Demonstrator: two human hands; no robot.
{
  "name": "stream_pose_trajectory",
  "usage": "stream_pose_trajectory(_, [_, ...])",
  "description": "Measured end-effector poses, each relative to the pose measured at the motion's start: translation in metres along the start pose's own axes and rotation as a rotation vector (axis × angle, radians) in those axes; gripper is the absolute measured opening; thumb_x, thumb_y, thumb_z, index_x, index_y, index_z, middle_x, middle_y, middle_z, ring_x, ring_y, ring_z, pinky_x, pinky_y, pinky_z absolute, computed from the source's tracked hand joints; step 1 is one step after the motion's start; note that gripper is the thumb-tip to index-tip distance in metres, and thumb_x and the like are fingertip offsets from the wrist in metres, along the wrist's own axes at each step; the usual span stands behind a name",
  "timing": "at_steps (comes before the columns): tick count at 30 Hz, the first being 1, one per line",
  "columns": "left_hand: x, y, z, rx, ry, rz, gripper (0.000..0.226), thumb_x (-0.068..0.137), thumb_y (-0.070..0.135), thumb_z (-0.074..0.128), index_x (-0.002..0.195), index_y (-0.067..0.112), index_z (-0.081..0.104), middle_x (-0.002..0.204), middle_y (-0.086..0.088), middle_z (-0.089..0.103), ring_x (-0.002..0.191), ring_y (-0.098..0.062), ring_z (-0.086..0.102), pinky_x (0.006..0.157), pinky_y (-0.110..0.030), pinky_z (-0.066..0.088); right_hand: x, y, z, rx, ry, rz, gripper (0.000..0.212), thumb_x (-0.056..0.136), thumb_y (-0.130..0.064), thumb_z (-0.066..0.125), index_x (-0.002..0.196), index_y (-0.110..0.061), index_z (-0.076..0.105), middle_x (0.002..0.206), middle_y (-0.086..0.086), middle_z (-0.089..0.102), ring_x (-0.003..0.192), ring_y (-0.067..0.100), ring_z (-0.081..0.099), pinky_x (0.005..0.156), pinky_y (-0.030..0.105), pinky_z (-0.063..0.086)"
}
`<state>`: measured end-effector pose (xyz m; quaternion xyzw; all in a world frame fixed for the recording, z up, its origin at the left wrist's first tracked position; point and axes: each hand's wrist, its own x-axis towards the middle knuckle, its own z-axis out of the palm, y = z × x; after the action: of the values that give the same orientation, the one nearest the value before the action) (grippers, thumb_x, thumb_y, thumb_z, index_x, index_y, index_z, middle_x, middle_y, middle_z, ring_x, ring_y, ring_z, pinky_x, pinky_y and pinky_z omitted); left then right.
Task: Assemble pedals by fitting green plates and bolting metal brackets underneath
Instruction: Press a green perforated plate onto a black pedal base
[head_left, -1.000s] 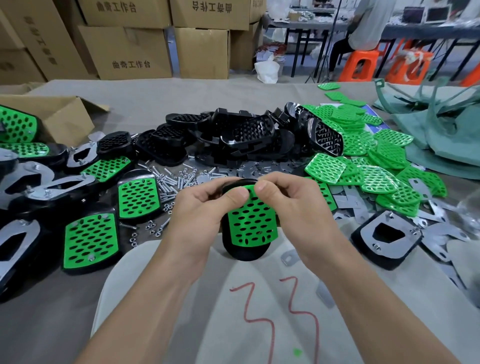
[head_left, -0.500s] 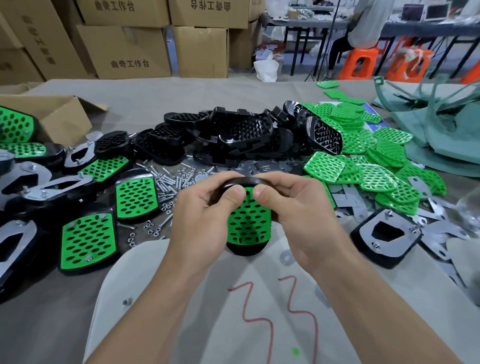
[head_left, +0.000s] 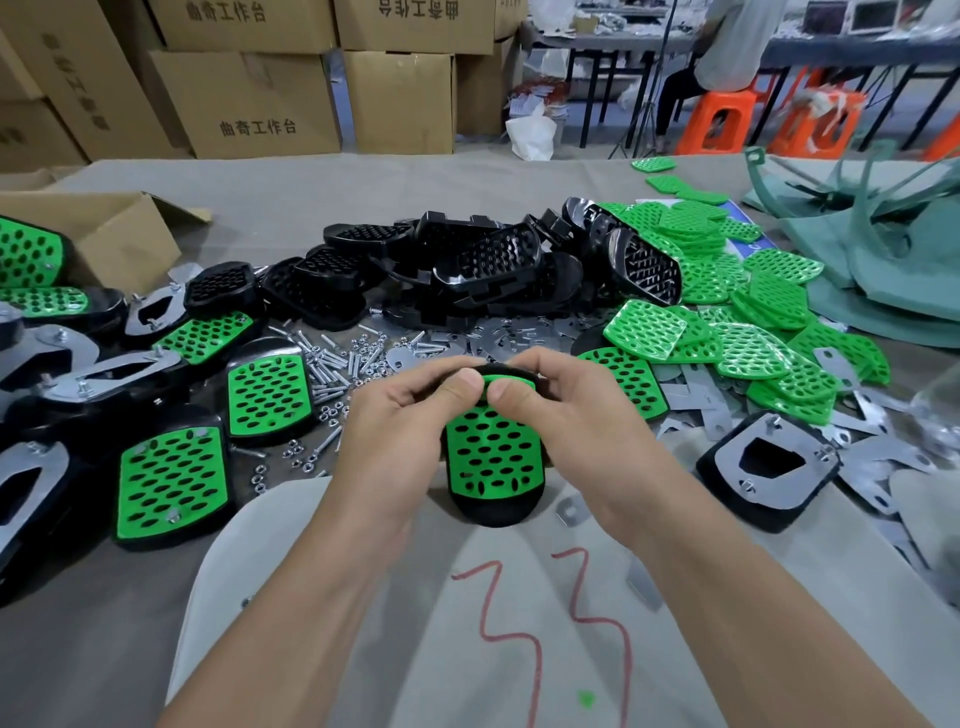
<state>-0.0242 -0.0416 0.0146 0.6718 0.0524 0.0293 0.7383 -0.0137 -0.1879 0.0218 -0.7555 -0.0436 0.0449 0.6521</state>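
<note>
**Okay, here's how things sit right now**

So, closest in, a pale sheet with red squiggles (head_left: 415, 649) lies over the near edge of the grey-covered table (head_left: 78, 623). Just past it, both hands are clamped on the far end of one black plastic pedal (head_left: 496, 512). The left hand (head_left: 400, 431) and right hand (head_left: 571, 415) are close together, with their fingers curled round the back. The thumbs sit side by side on the top edge of the green perforated plate (head_left: 491, 457) set in the pedal's face. The pedal's rounded near end points down at the sheet, and I can't tell if it touches.

Left of the hands are finished pedals with green plates face up (head_left: 171, 480). Further left are flipped pedals showing silver metal brackets (head_left: 111, 371). Off to the right is another upturned pedal with a bolted bracket (head_left: 769, 467).

Just beyond the hands there's a scatter of small silver bolts and nuts (head_left: 337, 358) and some loose flat metal brackets (head_left: 514, 332). Behind those is a heap of bare black pedal bodies (head_left: 483, 265), with a big pile of loose green plates (head_left: 727, 291) on its right. An open cardboard box (head_left: 104, 234) sits at far left.

Way back are stacked cardboard cartons (head_left: 249, 104), orange plastic stools (head_left: 722, 119) and a person seated at another table (head_left: 727, 47).
</note>
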Motion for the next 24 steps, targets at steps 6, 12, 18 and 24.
stream_pose_trajectory(6, [0.004, 0.005, -0.011, -0.059, -0.229, -0.004, 0.031, 0.083, 0.021, 0.067, 0.111, 0.026, 0.078, 0.109, -0.007, 0.078, 0.096, -0.022, 0.075, 0.074, -0.030, 0.059, -0.001, -0.005, -0.009, 0.269, 0.008, 0.101, 0.001, 0.091, -0.010, 0.071, 0.090, -0.011, 0.071, 0.077, 0.002, 0.068, 0.071, 0.015, 0.063, 0.068, 0.031, 0.051])
stream_pose_trajectory(12, [-0.001, 0.001, -0.003, 0.038, -0.192, 0.138, 0.025, 0.086, 0.022, 0.066, 0.103, 0.034, 0.079, 0.099, -0.002, 0.079, 0.091, -0.016, 0.074, 0.070, -0.022, 0.057, -0.002, -0.003, -0.011, 0.337, 0.040, 0.119, 0.011, 0.086, -0.006, 0.074, 0.095, -0.001, 0.073, 0.078, 0.007, 0.070, 0.073, 0.020, 0.065, 0.073, 0.035, 0.053])
stream_pose_trajectory(18, [0.001, -0.003, 0.001, -0.010, -0.100, 0.093, 0.025, 0.080, 0.019, 0.069, 0.100, 0.029, 0.080, 0.097, -0.005, 0.079, 0.089, -0.019, 0.073, 0.069, -0.030, 0.057, -0.001, 0.001, -0.011, 0.226, 0.062, -0.006, 0.003, 0.083, -0.007, 0.079, 0.085, -0.008, 0.077, 0.076, 0.007, 0.074, 0.070, 0.017, 0.068, 0.069, 0.032, 0.057])
stream_pose_trajectory(24, [0.006, -0.002, 0.000, -0.112, -0.039, -0.097, 0.026, 0.091, 0.001, 0.063, 0.097, 0.021, 0.080, 0.101, -0.012, 0.078, 0.086, -0.027, 0.072, 0.069, -0.040, 0.058, 0.003, 0.001, -0.016, 0.274, -0.110, 0.159, 0.019, 0.094, -0.007, 0.060, 0.101, -0.015, 0.077, 0.092, 0.005, 0.077, 0.085, 0.018, 0.071, 0.081, 0.037, 0.056])
